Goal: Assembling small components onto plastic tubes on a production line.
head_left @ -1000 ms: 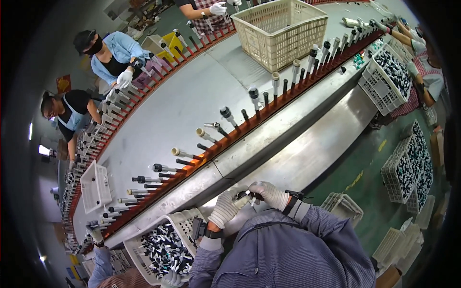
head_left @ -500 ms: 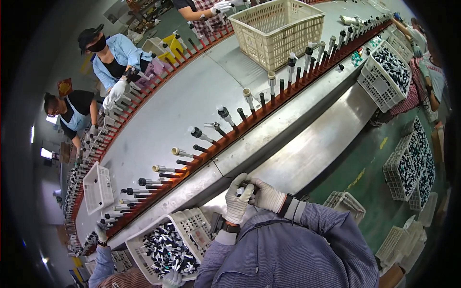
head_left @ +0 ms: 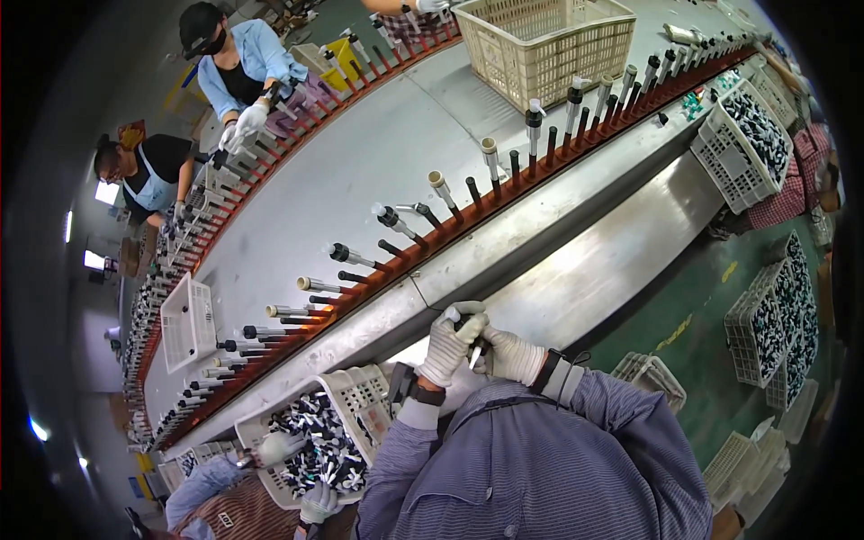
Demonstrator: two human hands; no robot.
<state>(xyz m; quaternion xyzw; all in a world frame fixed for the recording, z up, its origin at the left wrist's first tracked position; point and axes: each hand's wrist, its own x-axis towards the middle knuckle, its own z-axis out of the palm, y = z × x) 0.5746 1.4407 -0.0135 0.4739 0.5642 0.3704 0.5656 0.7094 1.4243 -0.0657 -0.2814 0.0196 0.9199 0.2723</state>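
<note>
My gloved left hand and gloved right hand are closed together in front of my chest, above the near edge of the metal bench. Between them is a small plastic part with a slim white end showing; the fingers cover the rest. A pale rounded tip shows at the fingers of my left hand. Left of my arm stands a white crate, its main part heaped with small black-and-white plastic pieces.
Beyond the bench edge, a conveyor track carries upright pegs, many topped with silver or cream tubes. A large cream crate sits on the grey table. Two gloved co-worker hands are at my crate. Another filled crate stands at far right.
My hands have stayed together, and the white end of the part now points down between them. The near co-worker's hand has moved from the track to the crate. The view has shifted slightly.
</note>
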